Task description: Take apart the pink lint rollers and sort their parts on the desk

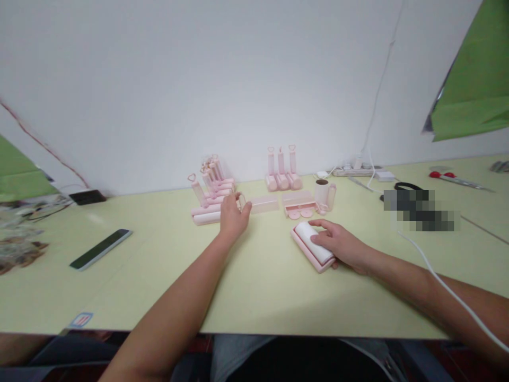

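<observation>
My left hand [234, 216] reaches to the middle of the table, its fingers curled at a pink handle with a heart-shaped loop [240, 201]. How firmly they grip it is partly hidden. Beside that hand lies a pink lint roller with a white roll [207, 218], its right end covered by my fingers. My right hand [338, 241] grips another lint roller [314, 245], a white paper roll in a pink case, tilted on the table. Thumb and index finger lie on the white roll, with other fingers under the near end.
Several pink lint rollers [217, 192] stand in a row at back left, three more [283, 182] near the wall. A pink open case [299, 208] and a cardboard-cored roll [321, 192] sit right of centre. A phone [101, 249] lies left; scissors [457, 180] and a white cable [425, 260] right.
</observation>
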Action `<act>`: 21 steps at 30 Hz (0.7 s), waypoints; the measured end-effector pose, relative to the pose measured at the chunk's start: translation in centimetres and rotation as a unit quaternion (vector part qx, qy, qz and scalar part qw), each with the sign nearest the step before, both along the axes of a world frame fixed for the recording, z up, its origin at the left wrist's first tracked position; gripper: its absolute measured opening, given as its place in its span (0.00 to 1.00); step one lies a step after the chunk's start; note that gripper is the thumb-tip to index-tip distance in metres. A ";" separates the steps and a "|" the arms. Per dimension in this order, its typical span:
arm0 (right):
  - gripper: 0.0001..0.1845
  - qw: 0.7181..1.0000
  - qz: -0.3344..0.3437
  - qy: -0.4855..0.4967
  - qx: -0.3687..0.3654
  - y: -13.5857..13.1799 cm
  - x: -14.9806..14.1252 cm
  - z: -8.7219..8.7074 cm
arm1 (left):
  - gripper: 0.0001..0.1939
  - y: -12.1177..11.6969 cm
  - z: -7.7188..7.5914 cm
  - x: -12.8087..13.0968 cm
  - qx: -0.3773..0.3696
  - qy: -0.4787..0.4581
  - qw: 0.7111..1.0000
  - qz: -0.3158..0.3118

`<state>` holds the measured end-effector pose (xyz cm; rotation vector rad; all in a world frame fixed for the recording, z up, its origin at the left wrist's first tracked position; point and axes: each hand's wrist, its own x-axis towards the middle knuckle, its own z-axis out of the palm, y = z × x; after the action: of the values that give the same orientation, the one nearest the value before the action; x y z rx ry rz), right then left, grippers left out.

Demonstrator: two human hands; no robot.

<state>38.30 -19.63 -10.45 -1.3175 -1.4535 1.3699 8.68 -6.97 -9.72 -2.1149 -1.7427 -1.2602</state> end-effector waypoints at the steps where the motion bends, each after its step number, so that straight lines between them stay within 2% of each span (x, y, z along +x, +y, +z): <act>1: 0.29 1.000 0.003 -0.016 0.003 0.0 0.0 0.0 | 0.23 0.8 0.0 -0.8 0.002 0.002 1.000 0.016; 6: 0.29 0.998 0.018 -0.059 0.026 0.2 0.3 0.0 | 0.28 2.4 -1.0 -2.2 -0.044 -0.007 0.998 0.039; 13: 0.27 0.994 0.018 -0.083 0.066 0.5 0.5 -0.4 | 0.33 2.4 -1.6 -1.7 -0.056 0.008 0.998 0.010; 17: 0.27 0.987 0.015 -0.116 0.108 0.6 0.6 -0.5 | 0.32 2.5 -1.7 -1.8 -0.062 0.013 0.998 0.014; 21: 0.26 0.983 0.015 -0.132 0.126 0.7 0.8 -0.7 | 0.36 2.4 -1.8 -1.9 -0.077 0.022 0.997 0.024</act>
<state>39.11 -18.93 -11.10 -1.3513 -1.7665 1.0154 6.76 -4.57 -11.48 -2.1494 -1.9163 -1.0920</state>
